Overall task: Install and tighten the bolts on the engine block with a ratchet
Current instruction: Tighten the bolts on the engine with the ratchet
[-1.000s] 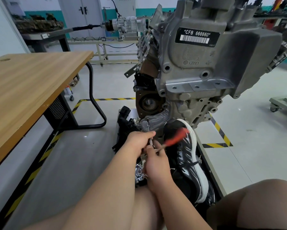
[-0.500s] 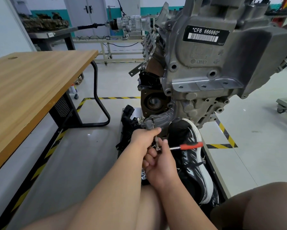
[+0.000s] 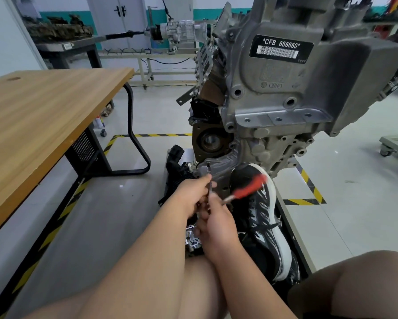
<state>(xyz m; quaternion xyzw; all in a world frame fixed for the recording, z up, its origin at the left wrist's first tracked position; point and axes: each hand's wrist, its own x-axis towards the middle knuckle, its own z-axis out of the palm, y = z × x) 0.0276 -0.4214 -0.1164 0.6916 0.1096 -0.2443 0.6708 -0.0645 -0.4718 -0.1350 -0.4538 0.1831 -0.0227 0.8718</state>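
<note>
— Grey shop floor [image 3: 115, 203] w/ yellow-black tape [image 3: 308, 187] on it. What's in the middle?
— Engine block [image 3: 274, 100], upright on a low base [image 3: 292, 229], white-on-black label "CFB 666660" near its top. Wood desk [image 3: 43, 116] at the left, well apart.
— Ratchet?
— Ratchet [image 3: 248, 189] is at the block's bottom left corner, just in front of it. Red handle sticks out up & to the right, blurred. Thin extension bar [image 3: 209, 171] runs up from it to the block's lower edge; can't tell if the tip sits on a bolt, too small.
— Hands?
— Left hand [image 3: 194, 192] pinches the bar betw. thumb & fingers. Right hand [image 3: 218, 224] is just below it, touching it, fingers curled round the ratchet's metal end.
— Anything else nearby?
— Black & white shoe [image 3: 262, 215] on the base, toe up against the block's underside, right behind the handle. Bare knees along the bottom edge.
</note>
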